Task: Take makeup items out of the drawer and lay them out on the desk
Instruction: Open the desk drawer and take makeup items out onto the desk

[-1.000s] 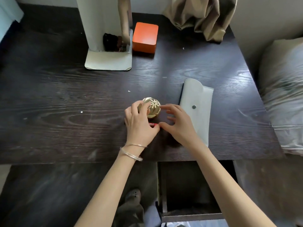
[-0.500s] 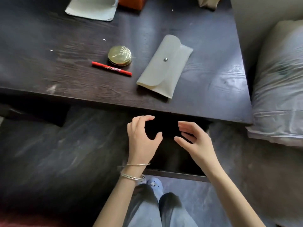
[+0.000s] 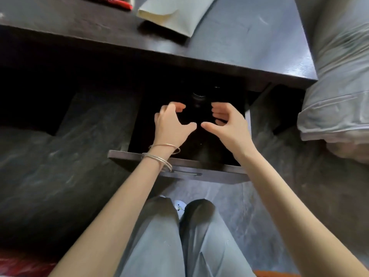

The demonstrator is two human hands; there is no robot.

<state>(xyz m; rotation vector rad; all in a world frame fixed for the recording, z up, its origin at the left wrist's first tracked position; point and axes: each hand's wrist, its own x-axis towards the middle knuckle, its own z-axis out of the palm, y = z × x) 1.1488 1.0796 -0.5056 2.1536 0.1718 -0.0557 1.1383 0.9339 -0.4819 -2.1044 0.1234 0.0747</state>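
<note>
The dark drawer point(image 3: 179, 165) stands pulled out below the desk point(image 3: 239, 48). Both my hands reach down into it. My left hand point(image 3: 171, 124), with bangles on the wrist, is open with curled fingers. My right hand point(image 3: 227, 122) is open too, fingers curved toward the left hand. Between and just beyond their fingertips stands a dark round item with a shiny rim point(image 3: 198, 98), deep in the drawer's shadow; neither hand touches it. On the desk lie a pale snap pouch point(image 3: 175, 13) and the end of a red pencil point(image 3: 117, 3).
A grey pillow point(image 3: 337, 76) on a bed lies close to the desk's right side. Dark stone floor point(image 3: 60, 156) spreads under the desk. My legs in grey trousers point(image 3: 179, 242) stand right in front of the drawer.
My hands left the gold compact and red pencil on the desk and dropped into the open drawer. The view tilted down, so most of the desk has gone out of frame.
</note>
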